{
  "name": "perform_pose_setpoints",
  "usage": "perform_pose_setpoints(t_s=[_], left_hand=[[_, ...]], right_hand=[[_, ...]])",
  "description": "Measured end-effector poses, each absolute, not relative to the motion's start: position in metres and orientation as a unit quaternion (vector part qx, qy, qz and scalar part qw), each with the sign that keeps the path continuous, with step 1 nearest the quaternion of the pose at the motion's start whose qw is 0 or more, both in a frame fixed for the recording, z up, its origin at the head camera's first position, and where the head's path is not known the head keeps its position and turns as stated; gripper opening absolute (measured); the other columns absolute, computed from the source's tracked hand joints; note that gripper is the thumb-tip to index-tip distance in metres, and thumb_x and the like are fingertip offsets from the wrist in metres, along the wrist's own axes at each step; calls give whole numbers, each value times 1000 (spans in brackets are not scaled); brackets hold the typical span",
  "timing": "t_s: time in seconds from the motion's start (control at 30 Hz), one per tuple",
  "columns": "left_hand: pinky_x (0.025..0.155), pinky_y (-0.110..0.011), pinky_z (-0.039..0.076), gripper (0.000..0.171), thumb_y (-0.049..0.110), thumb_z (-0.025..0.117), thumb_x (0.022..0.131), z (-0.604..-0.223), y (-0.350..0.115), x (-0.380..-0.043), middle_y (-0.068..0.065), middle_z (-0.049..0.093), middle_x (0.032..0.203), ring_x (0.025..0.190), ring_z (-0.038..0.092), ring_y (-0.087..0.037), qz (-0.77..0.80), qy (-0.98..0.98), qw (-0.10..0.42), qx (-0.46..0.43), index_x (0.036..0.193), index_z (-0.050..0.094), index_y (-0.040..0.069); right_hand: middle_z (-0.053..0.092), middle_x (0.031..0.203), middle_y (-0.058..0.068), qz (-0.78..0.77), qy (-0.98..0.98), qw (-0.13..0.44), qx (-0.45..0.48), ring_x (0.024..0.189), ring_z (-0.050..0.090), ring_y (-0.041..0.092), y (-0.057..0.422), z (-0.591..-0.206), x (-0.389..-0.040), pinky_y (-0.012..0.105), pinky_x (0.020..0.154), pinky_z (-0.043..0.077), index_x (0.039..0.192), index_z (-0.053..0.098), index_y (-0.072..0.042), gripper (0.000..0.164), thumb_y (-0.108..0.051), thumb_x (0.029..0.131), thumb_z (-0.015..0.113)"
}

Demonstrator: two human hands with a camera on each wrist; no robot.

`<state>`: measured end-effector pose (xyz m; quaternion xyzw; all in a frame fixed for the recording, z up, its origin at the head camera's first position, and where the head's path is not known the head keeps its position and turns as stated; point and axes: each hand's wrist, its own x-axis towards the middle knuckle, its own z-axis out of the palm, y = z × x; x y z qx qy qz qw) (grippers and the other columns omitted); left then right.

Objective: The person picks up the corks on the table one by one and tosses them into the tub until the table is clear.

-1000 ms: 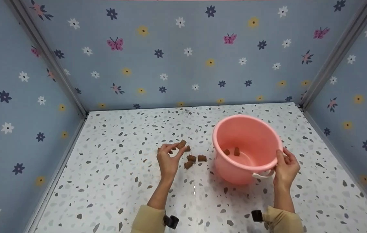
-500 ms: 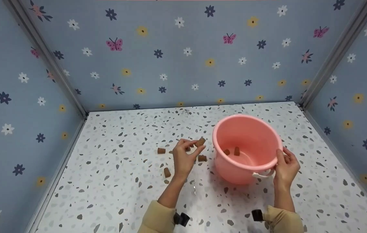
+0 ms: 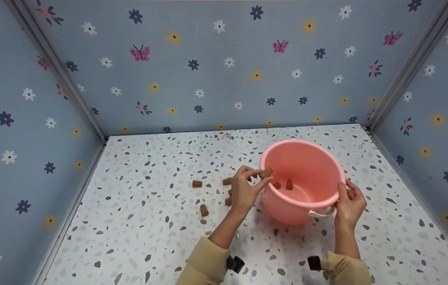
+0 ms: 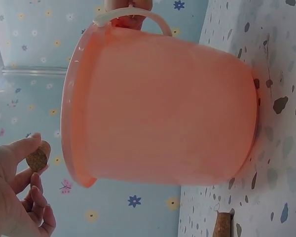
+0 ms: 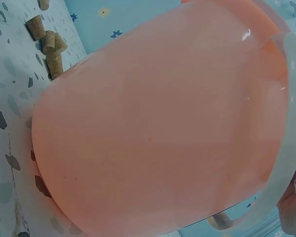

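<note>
Head view: a pink plastic bucket stands on the speckled tabletop. Left hand at the bucket's nine o'clock, thumb and fingers pinching a tapered cork that overlaps the rim from this angle. Right hand grips the rim near four o'clock; white handle hangs at five. Two corks lie inside, on the bucket's floor. Loose corks sit on the tabletop from eight to ten o'clock of the left hand, some partly hidden behind it.

Left wrist view: the pinched cork shows at eight o'clock, just apart from the rim. Right hand at twelve, behind the handle. One cork on the tabletop at five.

Right wrist view: bucket fills the centre. Clustered corks at ten to eleven o'clock. Right hand barely in frame at four, its grip unreadable here.
</note>
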<state>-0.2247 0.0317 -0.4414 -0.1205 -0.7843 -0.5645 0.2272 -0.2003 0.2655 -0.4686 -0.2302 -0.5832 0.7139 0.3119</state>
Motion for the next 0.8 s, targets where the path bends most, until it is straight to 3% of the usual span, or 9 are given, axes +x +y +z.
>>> perform_pose_setpoints(t_s=[0.23, 0.4, 0.57, 0.7, 0.8], left_hand=[[59, -24, 45, 32, 27, 76, 67, -437, 48, -225, -1, 54, 75, 68, 52, -13, -561, -793, 199, -129, 87, 70, 3], [54, -17, 43, 34, 27, 75, 67, -433, 59, -224, -1, 54, 78, 66, 52, -16, -558, -795, 193, -139, 88, 69, 1], [60, -20, 45, 34, 27, 75, 66, -430, 69, -226, -1, 56, 80, 72, 51, -12, -541, -806, 194, -144, 88, 69, 1], [59, -16, 45, 32, 26, 75, 67, -428, 75, -227, -1, 54, 77, 70, 49, -9, -522, -817, 192, -152, 87, 69, 2], [56, -13, 41, 32, 28, 75, 67, -427, 79, -227, 1, 52, 75, 66, 45, -7, -499, -831, 190, -157, 88, 69, 3]], right_hand=[[57, 72, 13, 727, -568, 319, -216, 52, 55, 14, 272, -481, -206, 19, 42, 44, 108, 57, 7, 35, -11, 79, 66], [59, 74, 13, 740, -558, 325, -189, 53, 57, 17, 315, -551, -240, 24, 40, 45, 109, 59, 0, 41, -18, 75, 72], [58, 76, 16, 742, -546, 351, -166, 50, 55, 19, 348, -610, -270, 25, 35, 42, 108, 62, -5, 43, -21, 71, 75], [59, 78, 17, 742, -546, 352, -163, 52, 57, 19, 347, -608, -268, 24, 36, 43, 108, 62, -6, 43, -23, 70, 75], [60, 77, 15, 749, -546, 333, -173, 53, 57, 19, 331, -577, -252, 24, 38, 44, 109, 61, -3, 40, -19, 74, 73]])
